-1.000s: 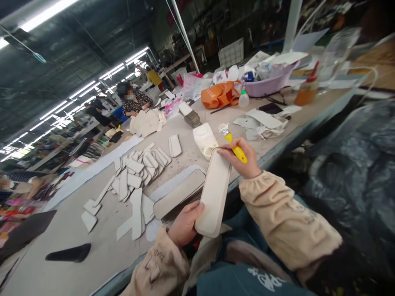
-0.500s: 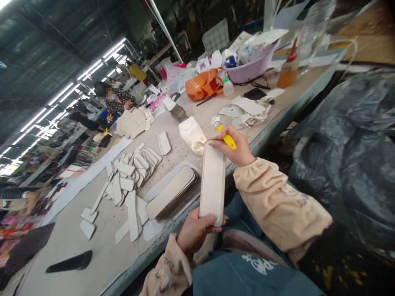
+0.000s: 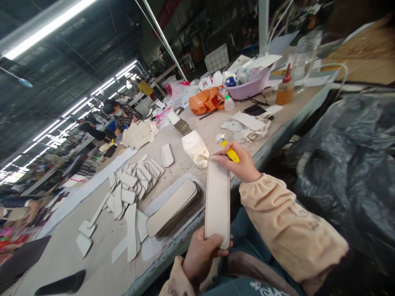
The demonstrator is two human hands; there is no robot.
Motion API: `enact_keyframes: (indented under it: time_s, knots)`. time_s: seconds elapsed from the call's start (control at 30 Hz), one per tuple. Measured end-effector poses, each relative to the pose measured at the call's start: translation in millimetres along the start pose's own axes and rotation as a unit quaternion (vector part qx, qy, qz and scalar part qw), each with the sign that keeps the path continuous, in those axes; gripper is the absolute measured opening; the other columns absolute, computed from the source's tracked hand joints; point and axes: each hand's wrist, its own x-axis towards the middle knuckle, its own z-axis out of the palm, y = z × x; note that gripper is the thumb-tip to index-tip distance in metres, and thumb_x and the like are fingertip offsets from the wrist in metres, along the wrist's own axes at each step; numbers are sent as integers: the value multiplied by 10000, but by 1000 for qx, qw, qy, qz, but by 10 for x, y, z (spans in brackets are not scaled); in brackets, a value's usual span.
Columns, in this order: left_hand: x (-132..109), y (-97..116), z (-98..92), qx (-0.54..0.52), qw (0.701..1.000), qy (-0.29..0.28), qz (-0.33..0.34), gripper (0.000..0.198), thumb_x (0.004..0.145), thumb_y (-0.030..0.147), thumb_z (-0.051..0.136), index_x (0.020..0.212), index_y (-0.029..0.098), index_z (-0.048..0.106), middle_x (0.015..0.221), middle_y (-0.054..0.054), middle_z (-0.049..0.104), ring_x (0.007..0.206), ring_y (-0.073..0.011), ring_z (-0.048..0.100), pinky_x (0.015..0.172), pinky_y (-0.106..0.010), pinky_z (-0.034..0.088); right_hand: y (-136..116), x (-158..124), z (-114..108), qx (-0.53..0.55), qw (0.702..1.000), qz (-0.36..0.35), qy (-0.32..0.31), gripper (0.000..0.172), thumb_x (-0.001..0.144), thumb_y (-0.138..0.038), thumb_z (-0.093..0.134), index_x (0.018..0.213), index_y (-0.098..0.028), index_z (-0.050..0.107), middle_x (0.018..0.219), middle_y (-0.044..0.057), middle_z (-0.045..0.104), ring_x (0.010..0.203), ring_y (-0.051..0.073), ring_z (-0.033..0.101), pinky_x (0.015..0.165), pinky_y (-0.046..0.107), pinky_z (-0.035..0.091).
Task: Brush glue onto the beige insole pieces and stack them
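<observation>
A long pale panel with rounded corners and a darker rim (image 3: 217, 201) is held upright between my hands at the table's near edge. My left hand (image 3: 203, 250) grips its lower end, thumb on the face. At the upper end, my right hand (image 3: 240, 162) pinches the panel and also keeps a yellow-handled brush (image 3: 232, 155) in its grasp, bristles pointing away and whitened. Just behind the panel stands a cut-open white plastic container (image 3: 195, 148). Left of it lies a stack of similar long panels (image 3: 173, 205) on a white sheet.
Many small pale pieces (image 3: 132, 181) are heaped left of the stack. Farther back are an orange bag (image 3: 206, 100), a lilac basin (image 3: 249, 88) and a red-tipped bottle of amber liquid (image 3: 285, 88). Black plastic (image 3: 345, 164) bulges on the right. A co-worker (image 3: 126, 115) sits across the table.
My view has tilted up, so the table and hands appear lower in the picture. Both hands keep their hold on the panel, and the brush stays in my right hand.
</observation>
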Motion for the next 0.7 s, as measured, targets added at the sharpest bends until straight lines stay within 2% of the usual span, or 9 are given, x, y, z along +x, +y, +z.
enact_keyframes:
  time_s: [0.07, 0.2, 0.3, 0.47, 0.7]
  knots:
    - [-2, -17, 0, -6, 1000, 4, 6, 458, 638, 328, 820, 986, 92, 640, 820, -97, 706, 704, -202, 691, 533, -221, 521, -7, -2, -8, -13, 1000, 5, -9, 403, 722, -408, 744, 882, -245, 412, 859, 1, 637, 854, 196, 649, 787, 345, 501]
    - [4, -61, -10, -11, 1000, 9, 15, 482, 629, 347, 828, 994, 98, 636, 822, -89, 698, 694, -199, 689, 546, -231, 533, -11, -9, -26, -86, 996, -4, -5, 384, 694, -389, 759, 851, -237, 443, 809, -29, 537, 702, 136, 526, 664, 273, 451]
    - [14, -87, -13, -7, 1000, 2, 15, 468, 648, 346, 815, 996, 90, 637, 838, -104, 703, 715, -202, 689, 547, -226, 531, -7, -14, -27, -88, 996, -10, -14, 356, 709, -385, 746, 838, -231, 451, 800, -38, 494, 663, 112, 456, 619, 246, 406]
    - [14, -75, 17, -6, 1000, 14, 12, 478, 611, 344, 837, 970, 92, 648, 817, -104, 707, 679, -195, 680, 536, -232, 526, -19, -17, -19, -85, 996, -3, -22, 351, 709, -388, 737, 833, -227, 450, 802, -38, 494, 658, 109, 435, 606, 241, 383]
    - [33, -82, -7, -12, 1000, -1, 13, 471, 626, 345, 828, 976, 92, 639, 823, -105, 714, 716, -203, 690, 536, -217, 521, 4, -15, -14, -96, 995, -12, -24, 331, 715, -341, 734, 843, -230, 450, 801, -37, 493, 682, 116, 440, 627, 240, 377]
